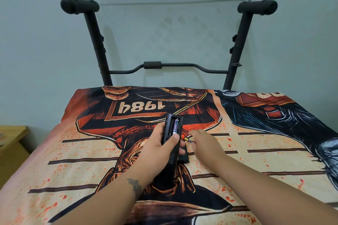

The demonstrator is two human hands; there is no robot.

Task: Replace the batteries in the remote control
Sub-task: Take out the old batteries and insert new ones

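Left hand (161,149) grips one remote (172,139) holding one battery (176,127); right hand (203,142) pinches another battery (188,140).

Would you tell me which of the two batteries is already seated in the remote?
The black battery with the green band sits in the open compartment of the remote; the gold-tipped battery is at the right hand's fingertips.

Black remote (172,139); orange, black and cream printed cloth (91,151).
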